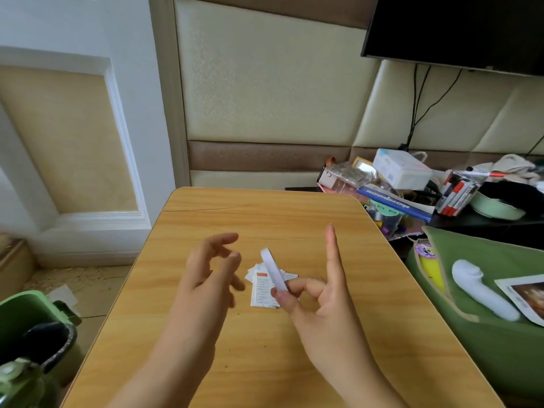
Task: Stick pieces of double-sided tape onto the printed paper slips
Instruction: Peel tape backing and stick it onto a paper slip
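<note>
my right hand [319, 293] pinched a strip of tape [273, 270] just above the slips [263, 293], which lay mid-tabletop [265, 348]. my left hand [210, 267], at nine o'clock of the slips, hung loose and held nothing. i judged the limp tape could curl, stick to my fingers or land crooked.

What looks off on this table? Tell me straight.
A thin crack runs in from the wooden table's far left edge. The printed paper slips lie in a loose, skewed pile under the white tape strip pinched by the right hand.
</note>
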